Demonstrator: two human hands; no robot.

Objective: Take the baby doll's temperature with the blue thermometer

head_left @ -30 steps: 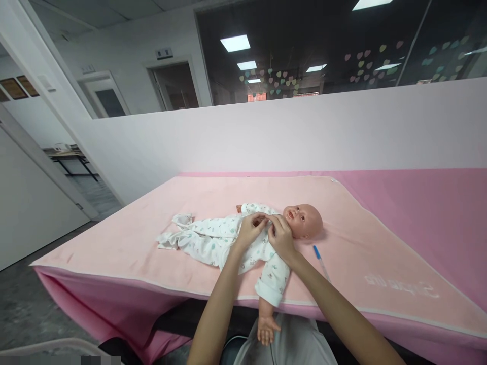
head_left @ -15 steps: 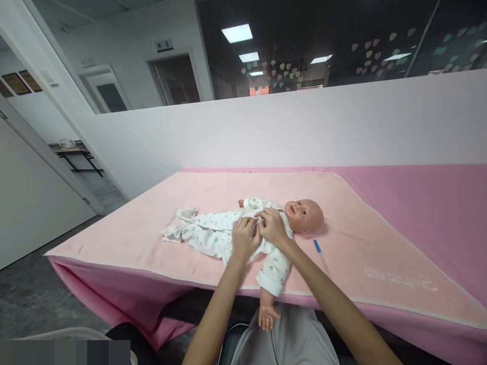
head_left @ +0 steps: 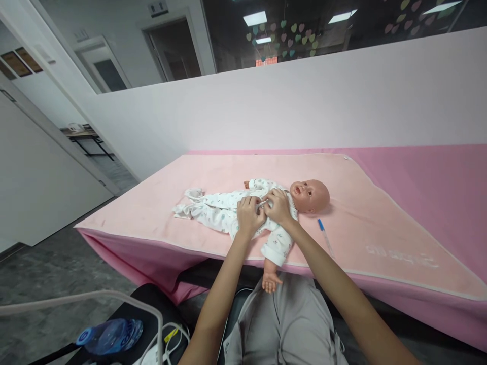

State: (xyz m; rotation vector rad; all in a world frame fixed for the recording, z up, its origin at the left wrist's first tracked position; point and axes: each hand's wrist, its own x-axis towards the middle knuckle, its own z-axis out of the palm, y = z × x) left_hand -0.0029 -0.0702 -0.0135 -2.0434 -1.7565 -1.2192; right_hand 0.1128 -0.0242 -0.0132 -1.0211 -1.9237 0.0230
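Note:
A baby doll (head_left: 310, 196) lies on its back on the pink cloth, its head to the right. It wears a white patterned romper (head_left: 216, 210). Over the doll's chest, my left hand (head_left: 250, 215) is closed, with its fingers pinching the front of the romper. Close beside it, my right hand (head_left: 278, 205) is closed on the same cloth nearer the doll's neck. A small fold of white fabric shows between the two hands. What exactly lies under my fingertips is hidden. One doll arm hangs past the table's near edge.
A blue-capped pen (head_left: 321, 225) lies on the pink cloth (head_left: 388, 218), right of my right arm. A white wall (head_left: 289, 111) stands behind the table. At the lower left, a water bottle (head_left: 112, 336) and a white cable rest on a black chair.
The camera has tilted down, so the table sits higher in view and the bottle and chair show. Both hands stay at the romper's chest, with slight finger shifts.

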